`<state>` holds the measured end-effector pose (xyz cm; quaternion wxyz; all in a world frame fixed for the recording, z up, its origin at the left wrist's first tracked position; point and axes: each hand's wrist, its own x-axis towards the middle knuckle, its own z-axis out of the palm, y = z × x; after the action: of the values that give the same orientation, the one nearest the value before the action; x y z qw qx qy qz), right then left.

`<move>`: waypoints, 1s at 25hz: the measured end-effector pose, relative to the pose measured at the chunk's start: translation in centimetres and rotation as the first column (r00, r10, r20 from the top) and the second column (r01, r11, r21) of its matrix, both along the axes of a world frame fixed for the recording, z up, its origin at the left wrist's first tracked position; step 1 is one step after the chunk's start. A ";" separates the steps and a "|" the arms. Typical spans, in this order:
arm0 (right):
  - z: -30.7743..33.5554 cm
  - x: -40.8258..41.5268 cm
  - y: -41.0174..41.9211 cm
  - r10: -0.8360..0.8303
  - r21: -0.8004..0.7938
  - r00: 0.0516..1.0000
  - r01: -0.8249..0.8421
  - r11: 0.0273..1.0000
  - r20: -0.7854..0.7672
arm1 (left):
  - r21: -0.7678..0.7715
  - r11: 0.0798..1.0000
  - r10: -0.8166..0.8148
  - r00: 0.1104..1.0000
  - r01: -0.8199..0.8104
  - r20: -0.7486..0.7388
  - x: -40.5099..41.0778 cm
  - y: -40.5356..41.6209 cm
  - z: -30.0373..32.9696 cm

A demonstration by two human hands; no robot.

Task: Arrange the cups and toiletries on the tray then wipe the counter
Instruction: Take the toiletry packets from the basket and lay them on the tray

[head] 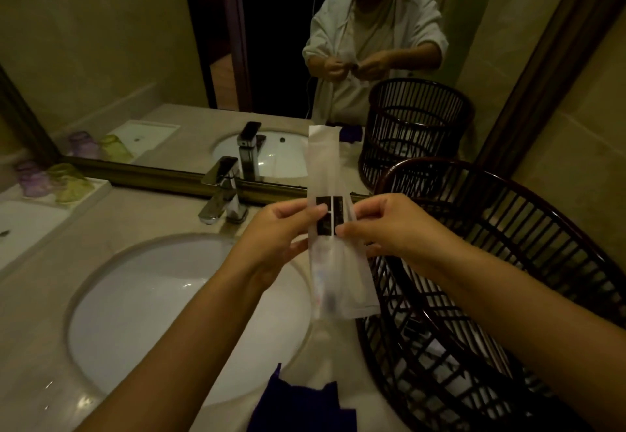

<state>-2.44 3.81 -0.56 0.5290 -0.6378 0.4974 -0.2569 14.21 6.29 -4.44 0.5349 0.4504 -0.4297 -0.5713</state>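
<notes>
1. Above the oval sink [145, 299], both hands pinch an upright white toiletry packet [333, 245]: left hand [281, 231] on its left edge, right hand [389, 228] on its right.
2. Left of the sink, a white tray [30, 225] carries purple and yellow cups [54, 179].
3. Right of the sink, a dark slatted basket [508, 262] sits on the beige tabletop [30, 347], beneath a framed mirror [135, 42].

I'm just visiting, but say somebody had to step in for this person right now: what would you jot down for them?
Left hand and right hand both pinch a white toiletry packet, held upright above the sink.
Purple cup and yellow-green cup already sit on the white tray, far left.
A dark blue cloth lies at the counter's near edge; a dark slatted basket stands on the right.
Left to do: set the packet on the tray, then wipe the counter.
</notes>
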 end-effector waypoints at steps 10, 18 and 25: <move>2.2 -7.2 -5.3 -0.127 -0.246 0.975 0.080 0.966 -0.185 | 0.247 0.934 0.269 0.963 -0.257 -0.016 3.6 -1.2 -4.6; -13.1 -12.9 -7.2 0.362 0.207 0.449 -0.359 0.910 -0.817 | 0.462 0.781 0.472 0.881 -0.419 0.000 4.3 -0.5 -11.7; -18.5 -13.9 -6.7 0.557 0.380 0.486 -0.419 0.825 -0.673 | 0.486 0.794 0.446 0.893 -0.365 -0.058 2.6 -1.6 -13.3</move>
<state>-16.35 -2.93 -19.03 0.3708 -0.7529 0.4887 0.2386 16.83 4.66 -17.74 0.5564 0.5963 -0.1270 -0.5646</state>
